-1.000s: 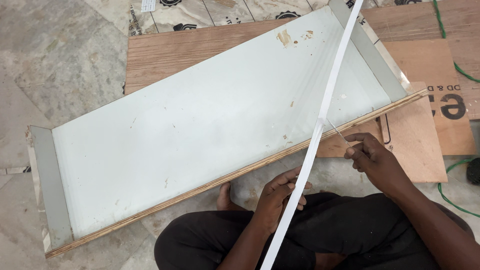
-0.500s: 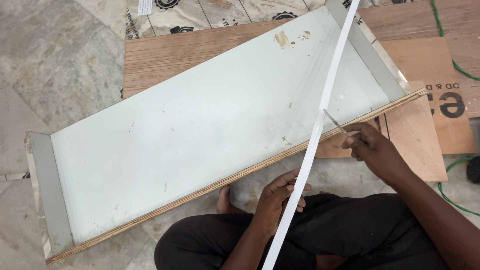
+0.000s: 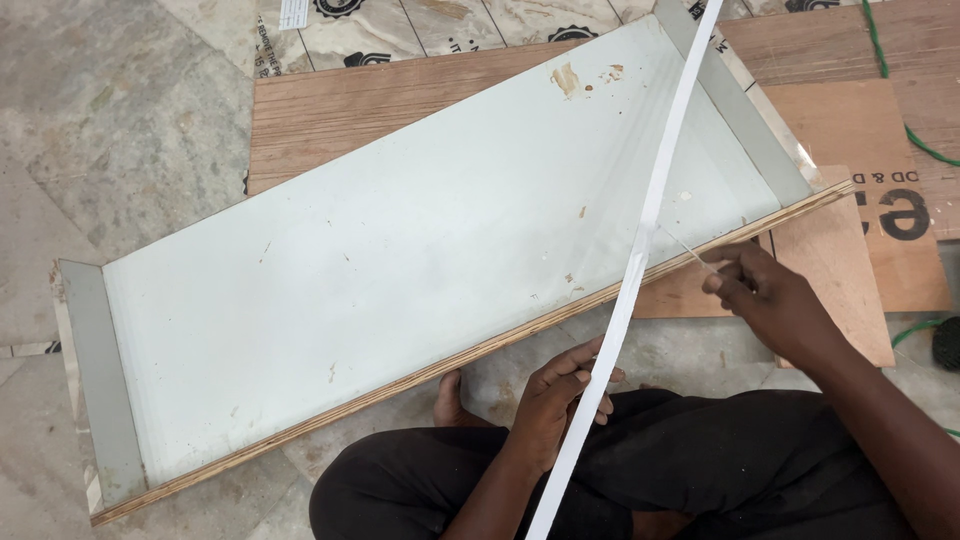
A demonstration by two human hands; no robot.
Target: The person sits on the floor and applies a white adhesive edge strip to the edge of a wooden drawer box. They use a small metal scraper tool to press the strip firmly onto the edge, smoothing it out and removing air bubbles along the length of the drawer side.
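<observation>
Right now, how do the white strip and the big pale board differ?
The strip is long, narrow and bright white; the board is broad, dull pale green-white and stained. The strip is lifted, running slantwise over the board and gripped by the left hand; the board lies flat on the floor. The right hand holds a thin tool at the strip's edge, near the board's plywood edge. Both look smooth-faced.

floor: grey-beige marbled stone tiles (image 3: 90, 130) filling the left and lower left of the frame | upper edge: paler patterned tiles (image 3: 450, 15) with dark grout lines | upper right: brown plywood sheets (image 3: 330, 110) lying flat on the floor | right edge: green cord (image 3: 915, 140) crossing the plywood | light: even, soft, shadows faint
</observation>
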